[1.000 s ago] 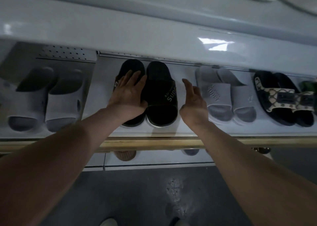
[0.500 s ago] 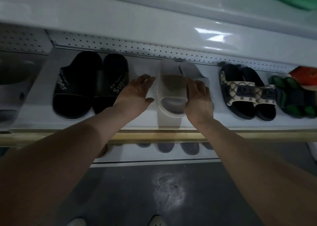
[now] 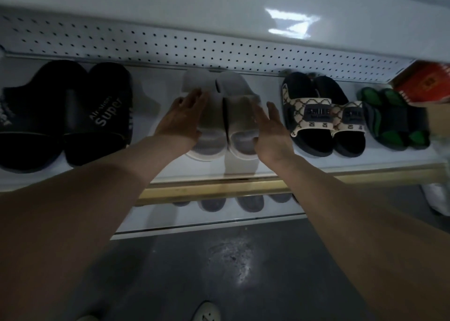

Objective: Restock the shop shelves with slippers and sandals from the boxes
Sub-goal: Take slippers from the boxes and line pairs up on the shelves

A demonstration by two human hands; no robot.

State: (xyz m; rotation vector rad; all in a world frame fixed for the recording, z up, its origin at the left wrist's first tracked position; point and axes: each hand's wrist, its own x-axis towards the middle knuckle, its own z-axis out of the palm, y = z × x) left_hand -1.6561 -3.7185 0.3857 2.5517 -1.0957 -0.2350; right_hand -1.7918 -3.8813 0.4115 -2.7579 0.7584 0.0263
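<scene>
Head view shows the left hand (image 3: pixel 181 118) and the right hand (image 3: pixel 270 130) both flat, fingers straight and gripping nothing. Each is laid against an outer side of the grey slippers (image 3: pixel 239 121), which lie between the hands on the shelf (image 3: pixel 243 172), toes toward the person. The step looks like squaring up this pair. To do it well, the person should press inward evenly from both sides so neither slipper skews, keep the toes level with each other, and leave a gap to the neighbours on either side. The slippers are pale grey one-piece slides with a broad band and thick soles. They are probably light and soft, so gentle pressure should do. A dark seam runs between them, and whether they touch cannot be told. Beyond the left hand lie black slippers (image 3: pixel 97 116). Just beyond the right hand lie patterned sandals (image 3: pixel 314 116).
</scene>
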